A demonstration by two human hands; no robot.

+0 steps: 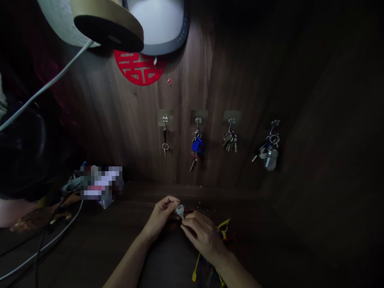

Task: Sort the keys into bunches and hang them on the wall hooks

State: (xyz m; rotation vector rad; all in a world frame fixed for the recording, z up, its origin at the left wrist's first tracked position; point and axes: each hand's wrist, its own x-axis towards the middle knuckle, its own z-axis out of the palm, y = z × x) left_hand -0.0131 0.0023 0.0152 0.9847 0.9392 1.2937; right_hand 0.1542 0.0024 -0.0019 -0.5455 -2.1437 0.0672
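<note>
A silver key (180,211) is held between my two hands, low over the dark wooden surface. My left hand (163,210) pinches a thin ring at the key's head, thumb and forefinger closed. My right hand (202,233) has its fingers closed at the lower end of the key's blade, partly covering it. Yellow, blue and dark red cords (223,228) lie beside and beneath my right hand. Small dark items behind the hands are too dim to make out.
Several hooks on the wood panel carry keys: a single key (165,148), a bunch with blue tags (197,145), a plain bunch (230,141) and one with a metal fob (271,159). A lamp (108,24) hangs upper left; a white cable (45,89) runs below it.
</note>
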